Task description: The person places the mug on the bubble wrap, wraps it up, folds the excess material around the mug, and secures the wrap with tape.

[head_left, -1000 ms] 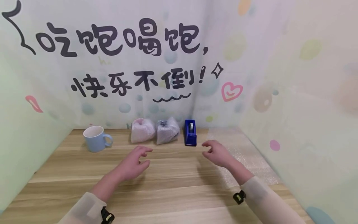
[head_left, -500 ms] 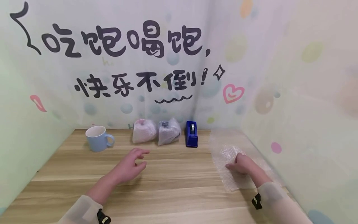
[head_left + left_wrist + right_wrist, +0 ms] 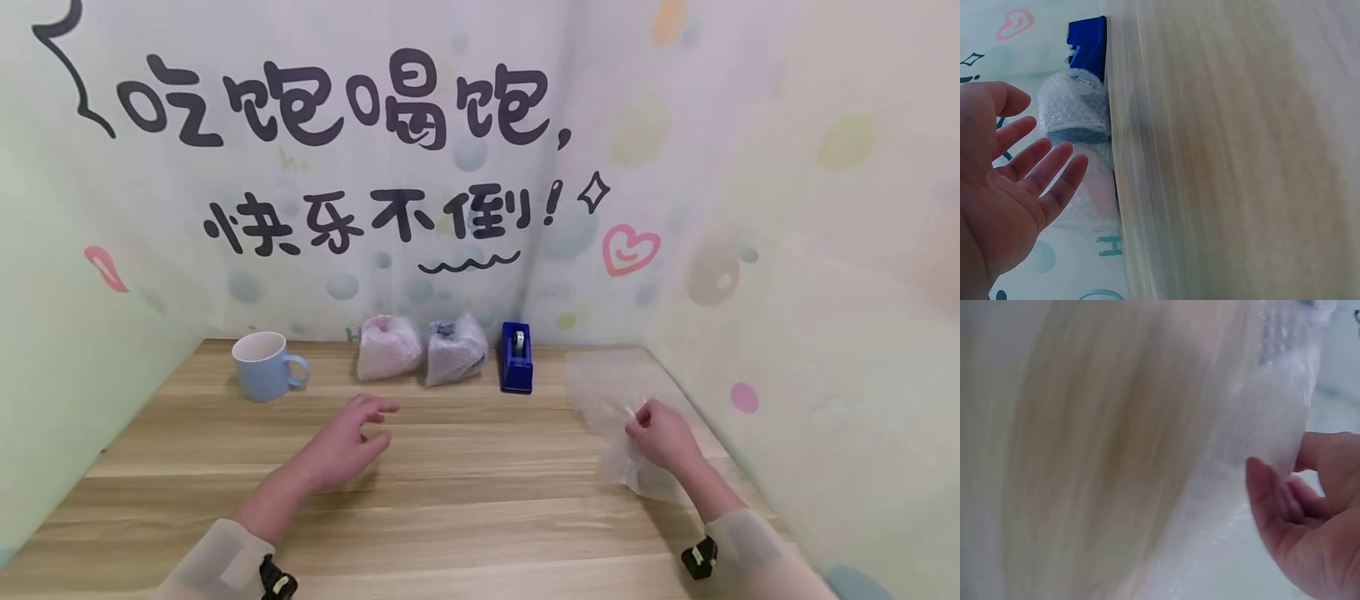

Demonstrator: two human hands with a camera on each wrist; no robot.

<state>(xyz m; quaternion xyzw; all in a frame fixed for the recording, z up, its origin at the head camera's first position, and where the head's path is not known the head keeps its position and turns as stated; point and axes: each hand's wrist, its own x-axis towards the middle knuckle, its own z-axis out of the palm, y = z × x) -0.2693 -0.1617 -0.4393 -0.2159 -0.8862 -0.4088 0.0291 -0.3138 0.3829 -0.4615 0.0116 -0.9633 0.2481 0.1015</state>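
Note:
My right hand [image 3: 663, 433] pinches a clear sheet of bubble wrap [image 3: 607, 379] at the table's right side. In the right wrist view the bubble wrap [image 3: 1254, 431] hangs from between thumb and fingers of the right hand [image 3: 1310, 512]. Over the left middle of the table, my left hand [image 3: 341, 442] holds nothing; its fingers are relaxed and spread in the left wrist view, where the hand [image 3: 1016, 181] overlaps two wrapped bundles. These are a pinkish bubble-wrapped bundle [image 3: 388, 350] and a greyish one [image 3: 455, 354], both standing by the back wall.
A light blue mug [image 3: 262, 371] stands at the back left, its handle to the right. The blue tape dispenser [image 3: 516, 367] is right of the wrapped bundles. Walls close off the wooden table [image 3: 450, 500] at the back and both sides.
My right hand moved right from beside the tape dispenser to the bubble wrap, took hold of it and lifted part of it. The left hand stayed almost where it was.

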